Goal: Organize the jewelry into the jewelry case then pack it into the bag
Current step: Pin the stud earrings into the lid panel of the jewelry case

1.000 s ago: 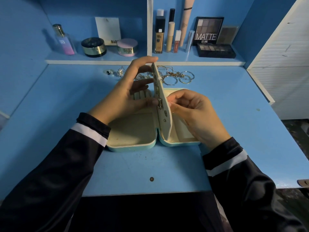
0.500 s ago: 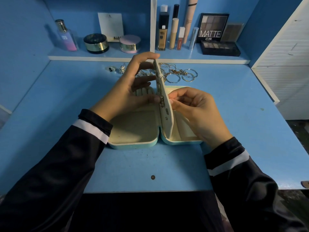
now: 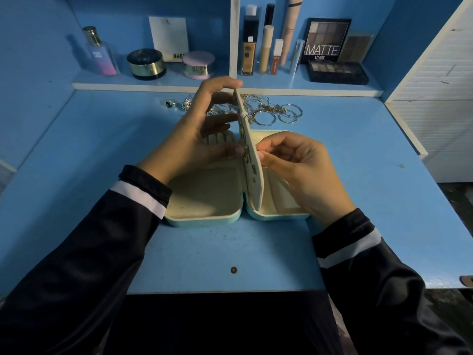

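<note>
Here, on the blue wooden desk (image 3: 230, 252), the mint-green hard jewelry case with cream lining (image 3: 204, 221) lies open. Its cream inner panel (image 3: 256, 180) stands upright at the hinge. The left hand (image 3: 194, 139) grips the panel's top edge. The right hand (image 3: 299, 165) pinches, at the right face, what seems the back of a small metal earring (image 3: 246, 157). Next it needs a fine push. Behind waits the loose pile of silver and gold rings and chains (image 3: 271, 111). Since a second ago, nothing visibly shifted.

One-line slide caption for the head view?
Left hand steadies the upright panel of the open jewelry case; right hand pinches at its other face.
</note>
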Available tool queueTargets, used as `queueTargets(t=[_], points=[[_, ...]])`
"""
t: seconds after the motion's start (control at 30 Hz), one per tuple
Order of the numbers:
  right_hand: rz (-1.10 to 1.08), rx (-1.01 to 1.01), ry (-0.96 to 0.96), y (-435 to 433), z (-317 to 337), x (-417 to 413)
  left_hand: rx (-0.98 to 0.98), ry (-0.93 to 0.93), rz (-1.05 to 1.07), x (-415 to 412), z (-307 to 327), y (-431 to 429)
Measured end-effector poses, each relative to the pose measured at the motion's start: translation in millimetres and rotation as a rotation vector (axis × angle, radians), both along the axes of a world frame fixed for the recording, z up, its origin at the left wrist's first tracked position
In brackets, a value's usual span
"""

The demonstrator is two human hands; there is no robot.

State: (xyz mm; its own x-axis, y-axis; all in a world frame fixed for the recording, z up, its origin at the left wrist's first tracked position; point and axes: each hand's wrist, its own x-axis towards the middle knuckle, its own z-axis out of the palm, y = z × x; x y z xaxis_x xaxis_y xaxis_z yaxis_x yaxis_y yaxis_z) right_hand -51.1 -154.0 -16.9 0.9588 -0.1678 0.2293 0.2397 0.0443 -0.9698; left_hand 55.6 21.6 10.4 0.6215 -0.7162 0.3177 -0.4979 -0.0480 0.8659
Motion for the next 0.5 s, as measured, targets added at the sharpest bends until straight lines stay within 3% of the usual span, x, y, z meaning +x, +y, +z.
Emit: queueTargets(t=[0.5], points=[[-0.049, -0.043, -0.025, 1.5, -2.9, 0.6, -0.015, -0.016, 0.001, 0.0, -0.8, 0.0]])
